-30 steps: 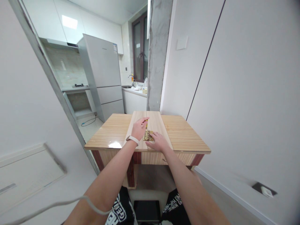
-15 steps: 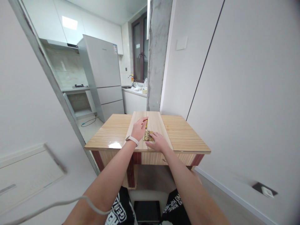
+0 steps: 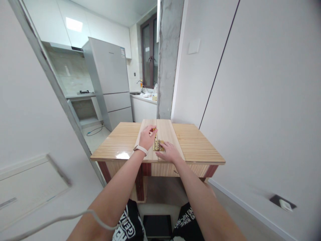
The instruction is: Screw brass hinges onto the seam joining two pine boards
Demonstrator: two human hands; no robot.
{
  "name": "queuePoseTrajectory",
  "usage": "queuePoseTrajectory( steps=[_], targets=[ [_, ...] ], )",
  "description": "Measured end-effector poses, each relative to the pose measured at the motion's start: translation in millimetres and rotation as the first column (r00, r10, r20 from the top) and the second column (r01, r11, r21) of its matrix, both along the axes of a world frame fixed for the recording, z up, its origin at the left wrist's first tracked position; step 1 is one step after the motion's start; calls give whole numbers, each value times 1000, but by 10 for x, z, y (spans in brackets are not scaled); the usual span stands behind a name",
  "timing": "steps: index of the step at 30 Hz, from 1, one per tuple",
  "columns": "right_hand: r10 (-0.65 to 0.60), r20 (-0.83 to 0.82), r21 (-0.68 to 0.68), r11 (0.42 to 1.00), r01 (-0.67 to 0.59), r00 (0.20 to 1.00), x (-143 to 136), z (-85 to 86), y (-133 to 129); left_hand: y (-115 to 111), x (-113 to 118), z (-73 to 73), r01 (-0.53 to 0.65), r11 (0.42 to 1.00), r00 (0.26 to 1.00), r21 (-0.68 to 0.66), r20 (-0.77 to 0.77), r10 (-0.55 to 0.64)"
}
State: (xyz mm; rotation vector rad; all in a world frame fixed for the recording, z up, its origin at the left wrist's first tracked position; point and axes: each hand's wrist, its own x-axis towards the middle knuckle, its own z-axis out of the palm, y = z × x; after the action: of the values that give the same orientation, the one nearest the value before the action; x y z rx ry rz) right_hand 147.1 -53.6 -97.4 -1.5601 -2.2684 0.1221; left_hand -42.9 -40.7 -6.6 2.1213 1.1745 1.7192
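Observation:
A brass hinge (image 3: 155, 145) lies spread flat across the seam between two pale boards (image 3: 167, 131). My left hand (image 3: 147, 135) is closed around a small screwdriver (image 3: 155, 130) with a yellow and black handle. Its shaft points down at the left leaf of the hinge; whether the tip sits in a hole is too small to make out. From the other side, my right hand (image 3: 169, 152) holds the hinge against the boards. Its fingers cover part of the right leaf, and the thumb rests by the near edge.
Beneath the boards stands a striped wooden desk (image 3: 198, 140) with a drawer front. A white cable (image 3: 75, 216) crosses my left forearm. A black flat object (image 3: 157, 226) lies between my legs. Beyond the desk are a grey pillar (image 3: 169, 60) and a fridge (image 3: 110, 70).
My left hand has shifted slightly left and its fingers have turned on the screwdriver handle. My right hand and the hinge stay in place.

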Motion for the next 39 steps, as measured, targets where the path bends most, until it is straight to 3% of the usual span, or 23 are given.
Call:
queuePoseTrajectory(
  steps=[8,18,25,34,39],
  targets=[
    [7,-1,19,1000,-7,1000,-1,22,-16,-65,49,6,80,996,996,-30,36,-79],
    [9,-11,5,1000,-9,1000,-9,57,-45,-68,17,49,8,1000,1000,-30,-22,-8],
    [11,-29,5,1000,-11,1000,-26,75,-63,-135,64,76,120,992,991,-38,-47,-122],
    [8,-29,17,1000,-8,1000,-26,75,-67,-113,80,37,148,985,989,-88,-9,-149],
    [10,-15,36,999,-9,1000,-26,51,-45,-104,86,54,94,993,995,-66,-18,-95]
  ],
)
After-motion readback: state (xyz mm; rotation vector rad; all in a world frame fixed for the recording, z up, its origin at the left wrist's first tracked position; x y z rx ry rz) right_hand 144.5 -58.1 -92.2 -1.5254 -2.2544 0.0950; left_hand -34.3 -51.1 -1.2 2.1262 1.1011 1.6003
